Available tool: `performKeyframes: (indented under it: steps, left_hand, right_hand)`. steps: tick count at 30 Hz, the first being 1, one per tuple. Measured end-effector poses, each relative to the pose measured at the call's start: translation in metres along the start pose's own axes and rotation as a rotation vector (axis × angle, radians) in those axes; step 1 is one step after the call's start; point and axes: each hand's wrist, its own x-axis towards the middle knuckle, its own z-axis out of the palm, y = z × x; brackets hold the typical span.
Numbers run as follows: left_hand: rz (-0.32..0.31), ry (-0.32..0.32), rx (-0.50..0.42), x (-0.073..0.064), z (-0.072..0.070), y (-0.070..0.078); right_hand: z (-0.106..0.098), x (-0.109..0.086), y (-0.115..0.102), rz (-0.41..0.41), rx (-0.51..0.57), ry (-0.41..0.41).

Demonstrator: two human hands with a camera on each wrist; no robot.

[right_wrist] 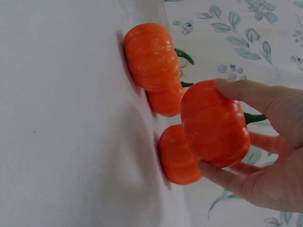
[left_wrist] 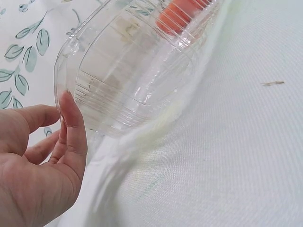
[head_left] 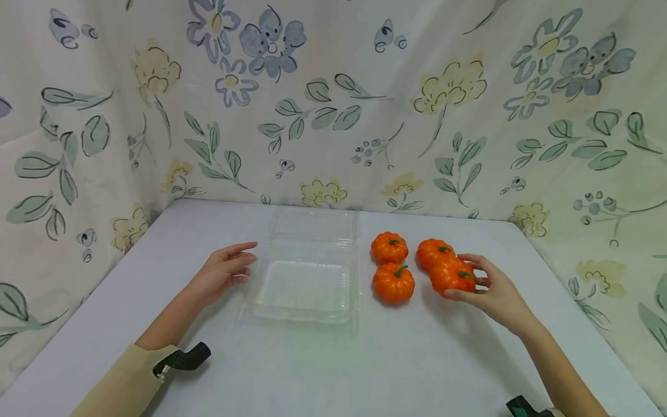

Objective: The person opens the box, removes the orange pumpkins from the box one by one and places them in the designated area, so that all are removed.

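My right hand [head_left: 497, 292] holds a small orange pumpkin [right_wrist: 215, 124] with a green stem between thumb and fingers. In the right wrist view this pumpkin is raised off the table, with a shadow below it. Three more pumpkins sit on the table: one at the back [head_left: 435, 253] partly behind the held one, and two to its left, one far [head_left: 389, 248] and one near [head_left: 393, 284]. A clear plastic clamshell box [head_left: 304, 289] lies with its lid [head_left: 312, 226] folded back. Beside its left edge is my left hand [head_left: 221, 275], fingers relaxed; whether they touch the rim cannot be told.
All this rests on a white-covered table [head_left: 323, 376]. A flower-printed curtain [head_left: 333, 145] rises behind the table and along its sides. Each wrist carries a black camera mount, the left one [head_left: 182, 358] close above the table.
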Motion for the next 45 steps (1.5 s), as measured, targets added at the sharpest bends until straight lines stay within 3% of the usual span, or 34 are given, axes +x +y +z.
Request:
performKeyframes:
  steps: [33, 45]
  left_hand:
    - [-0.011, 0.006, -0.006, 0.0, 0.0, 0.0]
    - [-0.01, 0.005, 0.002, 0.0, 0.0, 0.001]
  right_hand:
    - [0.026, 0.005, 0.015, 0.019, -0.023, -0.032]
    - [0.026, 0.006, 0.017, -0.004, -0.043, -0.05]
